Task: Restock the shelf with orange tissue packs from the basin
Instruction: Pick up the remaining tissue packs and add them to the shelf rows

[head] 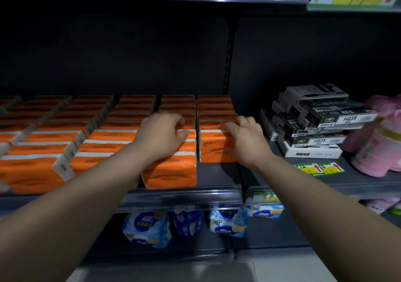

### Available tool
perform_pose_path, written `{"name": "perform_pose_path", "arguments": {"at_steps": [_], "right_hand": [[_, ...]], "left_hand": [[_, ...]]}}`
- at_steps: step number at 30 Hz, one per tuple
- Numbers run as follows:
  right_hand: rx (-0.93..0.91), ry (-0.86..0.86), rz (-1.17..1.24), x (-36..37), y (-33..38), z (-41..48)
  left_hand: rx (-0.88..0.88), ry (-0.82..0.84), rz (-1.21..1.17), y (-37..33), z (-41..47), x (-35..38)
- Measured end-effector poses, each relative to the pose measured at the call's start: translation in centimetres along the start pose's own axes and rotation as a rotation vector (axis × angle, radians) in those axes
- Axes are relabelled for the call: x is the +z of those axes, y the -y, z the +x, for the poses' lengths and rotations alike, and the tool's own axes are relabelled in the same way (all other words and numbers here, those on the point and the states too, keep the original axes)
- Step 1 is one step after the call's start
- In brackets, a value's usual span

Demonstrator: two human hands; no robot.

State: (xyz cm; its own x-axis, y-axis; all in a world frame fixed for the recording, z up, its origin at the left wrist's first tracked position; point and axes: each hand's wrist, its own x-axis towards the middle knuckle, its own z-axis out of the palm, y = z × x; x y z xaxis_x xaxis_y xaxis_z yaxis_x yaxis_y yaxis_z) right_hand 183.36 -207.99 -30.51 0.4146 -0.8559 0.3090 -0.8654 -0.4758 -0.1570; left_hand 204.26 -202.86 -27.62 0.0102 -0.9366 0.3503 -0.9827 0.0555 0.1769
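Orange tissue packs (65,142) stand in rows on the dark shelf (217,175); the rightmost row stops short of the front edge. Your left hand (161,133) lies on the next row in, fingers curled over the top of a second-row pack (191,139) and gripping it. Your right hand (246,137) hooks its fingers over the top edge of the front pack (214,149) of the rightmost row. Black boxes (321,127) marked HQ35 are stacked nearby, to the right.

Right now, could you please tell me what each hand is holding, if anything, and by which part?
Both grip top edges: the left hand its row's front orange packs, the right hand the rightmost front pack, fingers curled over.
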Motion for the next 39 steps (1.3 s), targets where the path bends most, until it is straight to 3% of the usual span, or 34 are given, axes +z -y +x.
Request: {"name": "perform_pose_path", "arguments": {"at_steps": [6,19,30,39], "right_hand": [[0.001,-0.004,0.040,-1.1,1.3,-1.2],[-0.380,-0.061,0.137,-2.0,14.6,-5.1],[-0.673,0.160,0.259,4.2,30.6,-9.9],[-0.801,0.456,0.268,14.9,38.8,-15.2]], "left_hand": [[0.014,-0.008,0.003,-0.1,-1.1,-1.3],[-0.070,-0.078,0.058,5.1,-13.1,-8.1],[-0.463,0.028,0.153,16.1,-29.1,-10.6],[-0.772,0.249,0.145,23.8,-41.6,-5.8]]}}
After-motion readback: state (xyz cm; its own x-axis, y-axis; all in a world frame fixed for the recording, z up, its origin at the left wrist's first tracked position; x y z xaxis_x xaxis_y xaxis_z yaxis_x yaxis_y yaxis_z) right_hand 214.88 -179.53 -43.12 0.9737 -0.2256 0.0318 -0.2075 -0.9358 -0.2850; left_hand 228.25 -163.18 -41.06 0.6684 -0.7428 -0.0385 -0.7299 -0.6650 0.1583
